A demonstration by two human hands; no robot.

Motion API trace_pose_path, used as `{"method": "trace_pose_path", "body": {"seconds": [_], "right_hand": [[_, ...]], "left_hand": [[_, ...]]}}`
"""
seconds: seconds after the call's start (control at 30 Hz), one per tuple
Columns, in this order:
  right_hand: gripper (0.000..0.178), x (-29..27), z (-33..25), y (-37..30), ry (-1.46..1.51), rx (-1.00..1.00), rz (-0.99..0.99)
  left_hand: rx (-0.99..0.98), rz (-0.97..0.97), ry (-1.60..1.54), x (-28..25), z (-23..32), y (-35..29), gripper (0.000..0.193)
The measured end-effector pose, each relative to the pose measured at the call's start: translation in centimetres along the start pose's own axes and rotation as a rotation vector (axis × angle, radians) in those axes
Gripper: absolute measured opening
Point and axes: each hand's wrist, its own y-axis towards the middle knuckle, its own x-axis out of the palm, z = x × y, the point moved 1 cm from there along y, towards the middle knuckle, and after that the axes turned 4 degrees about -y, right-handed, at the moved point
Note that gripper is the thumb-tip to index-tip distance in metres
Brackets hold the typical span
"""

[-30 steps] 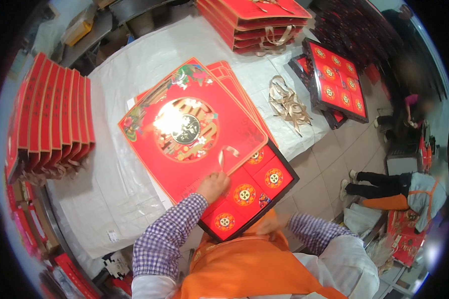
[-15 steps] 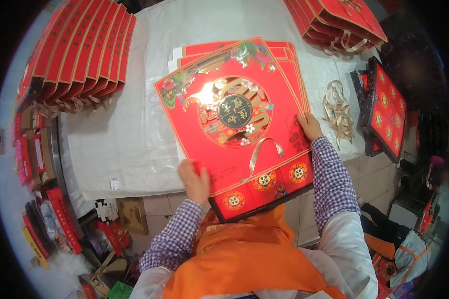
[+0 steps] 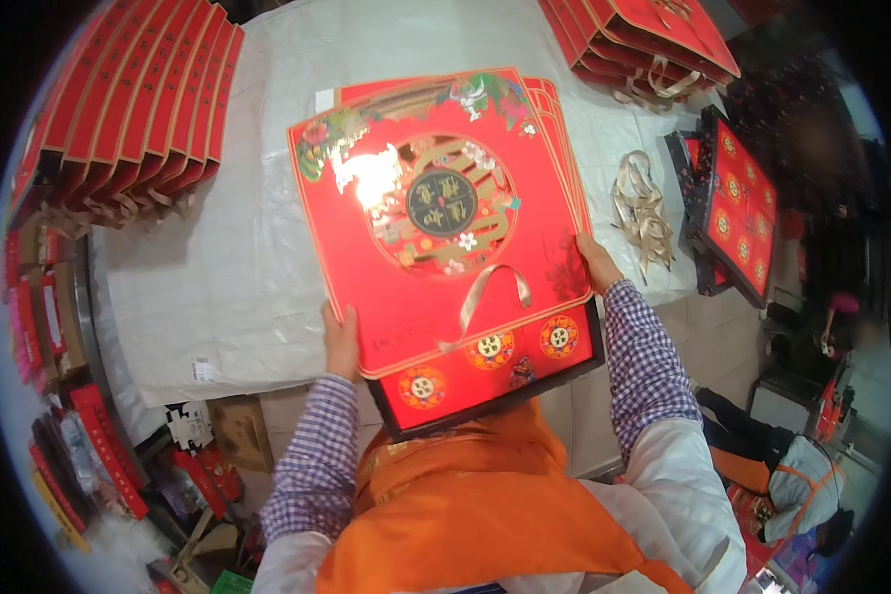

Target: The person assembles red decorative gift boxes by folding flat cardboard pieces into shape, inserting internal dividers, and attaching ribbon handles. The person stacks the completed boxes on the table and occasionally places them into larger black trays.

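Observation:
Between my hands is a red gift bag (image 3: 366, 267) with gold trim, a round patterned cutout and a loose beige ribbon handle (image 3: 487, 297). A dark-edged gift box (image 3: 445, 391), red on top with round floral designs, juts from the bag's near end. My left hand (image 3: 342, 344) closes on the left edge near the front corner, its thumb on top. On the right edge, my right hand (image 3: 599, 265) is closed too, with its fingers partly hidden underneath. Under the bag's far side lie more flat red bags (image 3: 554, 104).
A white-covered table (image 3: 208, 287) lies beneath. Red bags (image 3: 134, 94) stand in a row at far left, with more bags (image 3: 643, 49) at far right. Beige ribbons (image 3: 643, 213) lie right of my hands. Gift boxes (image 3: 742, 213) lean at the table's right edge.
My left hand has shifted from beside the near left corner onto the left edge and now grips it. The bag and box have turned slightly and sit more squarely before me.

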Motion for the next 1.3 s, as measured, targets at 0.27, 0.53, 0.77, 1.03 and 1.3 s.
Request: {"method": "trace_pose_path", "body": {"seconds": [0.27, 0.53, 0.77, 1.03, 1.3], "right_hand": [[0.06, 2.3, -8.3, -10.3, 0.015, 0.123, -0.12], [0.054, 3.1, -10.5, -22.9, -0.003, 0.215, -0.133], [0.066, 0.6, -20.0, -22.3, -0.182, -0.004, -0.266], [0.075, -1.2, -25.9, -25.9, -0.095, -0.142, -0.472], [0.083, -3.5, -25.0, -21.0, -0.018, -0.329, -0.391]], "left_hand": [[-0.121, -0.34, -0.055, -5.4, 11.7, -1.0, 0.063], [-0.234, -0.393, -0.043, -9.1, 12.8, -11.3, 0.063], [-0.296, -0.534, -0.147, -10.0, 21.0, -9.1, 0.061], [-0.179, -0.584, -0.098, -11.9, 30.4, -9.8, 0.076], [0.146, -0.214, 0.185, -12.6, 26.7, -1.2, 0.083]]}}
